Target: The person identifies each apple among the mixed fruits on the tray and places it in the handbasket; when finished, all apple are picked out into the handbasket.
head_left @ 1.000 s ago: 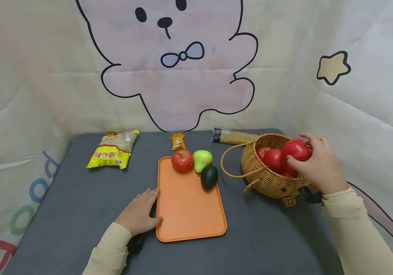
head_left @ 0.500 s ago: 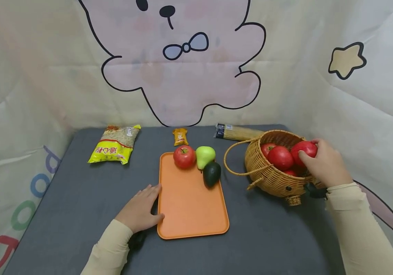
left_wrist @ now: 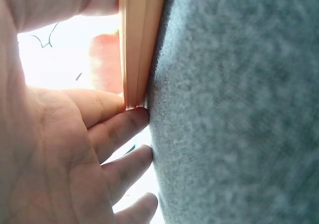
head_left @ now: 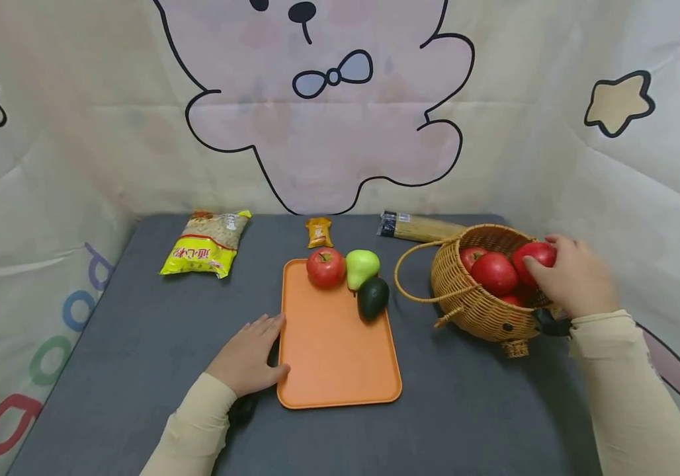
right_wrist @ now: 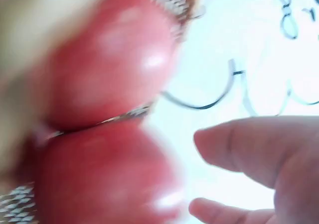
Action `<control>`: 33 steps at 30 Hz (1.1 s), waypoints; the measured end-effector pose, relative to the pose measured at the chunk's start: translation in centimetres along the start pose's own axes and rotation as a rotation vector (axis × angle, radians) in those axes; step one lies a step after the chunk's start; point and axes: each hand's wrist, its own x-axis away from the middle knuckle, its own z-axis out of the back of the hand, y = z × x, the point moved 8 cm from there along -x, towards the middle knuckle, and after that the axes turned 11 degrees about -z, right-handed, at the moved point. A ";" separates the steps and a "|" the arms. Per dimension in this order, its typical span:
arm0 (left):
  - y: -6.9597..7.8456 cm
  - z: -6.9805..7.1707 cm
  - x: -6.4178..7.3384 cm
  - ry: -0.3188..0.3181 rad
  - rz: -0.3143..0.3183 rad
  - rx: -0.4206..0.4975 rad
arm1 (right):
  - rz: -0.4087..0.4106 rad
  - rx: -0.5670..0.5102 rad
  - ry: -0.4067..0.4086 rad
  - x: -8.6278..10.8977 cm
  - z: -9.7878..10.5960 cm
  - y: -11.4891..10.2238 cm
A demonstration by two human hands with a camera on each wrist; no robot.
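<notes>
My right hand [head_left: 581, 277] reaches over the wicker basket [head_left: 477, 320], around a glossy round red fruit [head_left: 536, 258] lying on the other red fruits [head_left: 495, 272]. In the right wrist view, a gap shows between the fingers [right_wrist: 239, 142] and the lower red fruit [right_wrist: 107, 179]; the blurred thumb is at the left. My left hand [head_left: 247, 360] rests against the left edge of the orange tray [head_left: 340, 357], its fingers extended. Up close in the left wrist view, fingertips touch the tray's side [left_wrist: 142, 45] just above the grey cloth [left_wrist: 239, 109].
On the tray's far end lie a red apple [head_left: 325, 267], a green pear [head_left: 362, 266] and a dark avocado [head_left: 372, 298]. Behind are a yellow food bag [head_left: 206, 244], a small orange packet [head_left: 319, 233] and a pack of noodles [head_left: 423, 227]. The basket's handle [head_left: 399, 277] sticks out leftward.
My right hand has lowered the red fruit from above the basket down among the others, and its grip has loosened. My left hand stays at the tray. The head view has shifted slightly.
</notes>
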 end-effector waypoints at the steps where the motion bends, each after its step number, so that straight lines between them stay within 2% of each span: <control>1: -0.1 0.1 0.1 0.002 0.001 0.001 | 0.013 0.006 0.018 0.3 0.3 -1.1; 3: -0.2 0.2 0.4 0.006 0.001 -0.002 | 0.059 0.005 0.073 1.2 1.1 -4.1; 5: -0.3 0.4 0.7 0.009 0.006 -0.005 | 0.148 -0.032 0.140 2.5 1.9 -8.2; 7: -0.6 0.4 0.9 0.014 0.015 -0.009 | 0.278 -0.084 0.203 4.0 2.3 -12.9; 9: -1.0 0.4 1.1 0.014 0.027 -0.009 | 0.413 -0.120 0.238 5.7 1.7 -17.6; 11: -1.3 0.3 1.3 0.016 0.036 0.000 | 0.535 -0.134 0.230 7.0 -0.1 -22.0; 13: -1.6 0.1 1.4 0.011 0.046 0.011 | 0.622 -0.115 0.186 7.9 -3.2 -25.6; 17: -1.8 -0.4 1.4 0.007 0.067 0.025 | 0.698 -0.047 0.039 8.5 -10.8 -30.9; 20: -1.6 -0.7 1.3 0.015 0.068 0.024 | 0.692 0.011 -0.056 8.6 -15.7 -32.9; 24: -1.1 -0.8 1.0 0.024 0.055 0.016 | 0.666 0.110 -0.124 8.5 -19.5 -33.8; 28: -0.6 -0.7 0.6 0.026 0.030 -0.015 | 0.647 0.170 -0.129 7.7 -21.3 -33.6; 33: -0.3 -0.4 -0.1 0.015 0.007 -0.044 | 0.572 0.192 -0.089 5.9 -22.1 -32.7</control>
